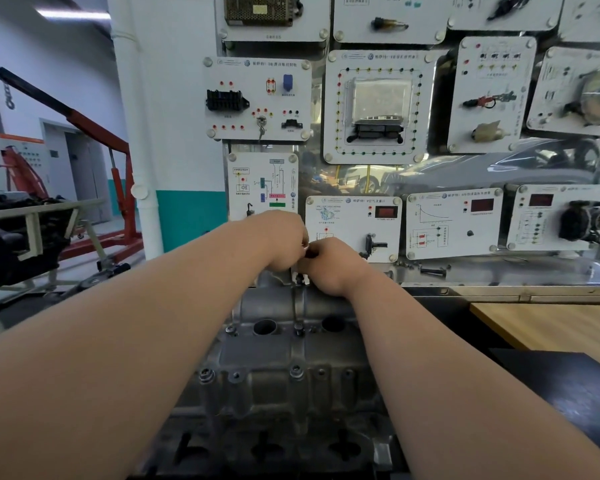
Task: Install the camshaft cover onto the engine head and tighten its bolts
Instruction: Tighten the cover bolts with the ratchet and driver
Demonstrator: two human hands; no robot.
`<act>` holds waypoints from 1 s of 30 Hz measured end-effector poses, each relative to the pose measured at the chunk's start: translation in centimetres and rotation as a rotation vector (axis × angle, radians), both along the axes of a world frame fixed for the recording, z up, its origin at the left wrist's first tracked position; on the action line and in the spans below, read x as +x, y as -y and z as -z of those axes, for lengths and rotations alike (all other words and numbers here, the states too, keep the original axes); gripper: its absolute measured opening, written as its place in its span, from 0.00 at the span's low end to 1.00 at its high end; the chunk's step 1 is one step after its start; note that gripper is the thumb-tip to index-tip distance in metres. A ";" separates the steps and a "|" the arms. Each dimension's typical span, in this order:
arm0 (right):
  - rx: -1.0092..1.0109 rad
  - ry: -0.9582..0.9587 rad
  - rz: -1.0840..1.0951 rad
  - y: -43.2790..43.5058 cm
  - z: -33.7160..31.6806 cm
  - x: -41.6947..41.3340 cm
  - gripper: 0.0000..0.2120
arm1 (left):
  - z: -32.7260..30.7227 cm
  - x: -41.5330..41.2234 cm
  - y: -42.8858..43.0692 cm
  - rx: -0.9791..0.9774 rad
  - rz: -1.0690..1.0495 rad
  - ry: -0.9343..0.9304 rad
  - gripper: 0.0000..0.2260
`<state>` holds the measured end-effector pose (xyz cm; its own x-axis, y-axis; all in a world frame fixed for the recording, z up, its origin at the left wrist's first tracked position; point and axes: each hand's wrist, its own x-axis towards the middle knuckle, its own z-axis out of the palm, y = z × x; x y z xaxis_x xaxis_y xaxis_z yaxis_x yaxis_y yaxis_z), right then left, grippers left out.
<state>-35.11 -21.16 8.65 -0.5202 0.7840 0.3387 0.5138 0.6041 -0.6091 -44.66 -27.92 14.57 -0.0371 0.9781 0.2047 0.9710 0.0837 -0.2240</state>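
Grey cast-metal camshaft cover point(291, 368) mid-frame looks heavy and rigid, I'd grab it by the ends; my left hand point(284, 239) and right hand point(331, 266) are bunched together, curled on a small dark tool point(310, 253).

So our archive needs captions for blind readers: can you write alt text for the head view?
The left hand and right hand meet round a small dark tool at the far end of a grey camshaft cover. Several bolts sit in the cover; a wall of training panels stands behind.

Dull grey camshaft cover point(291, 358); red hoist point(118, 161); white panels point(257, 98) (red and green dots).
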 end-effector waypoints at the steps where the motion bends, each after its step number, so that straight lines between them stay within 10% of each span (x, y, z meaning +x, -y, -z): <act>1: -0.006 0.002 0.000 0.0 -0.1 0.0 0.15 | 0.2 -0.2 0.1 0.004 0.017 0.007 0.13; 30: -0.005 -0.025 -0.021 0.2 0.1 -0.1 0.13 | 0.6 -0.5 -0.8 0.065 -0.017 0.127 0.14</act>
<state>-35.17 -21.33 8.58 -0.5281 0.7748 0.3474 0.4859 0.6113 -0.6247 -45.21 -27.15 13.96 -0.0836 0.9620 0.2600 0.9895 0.1110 -0.0926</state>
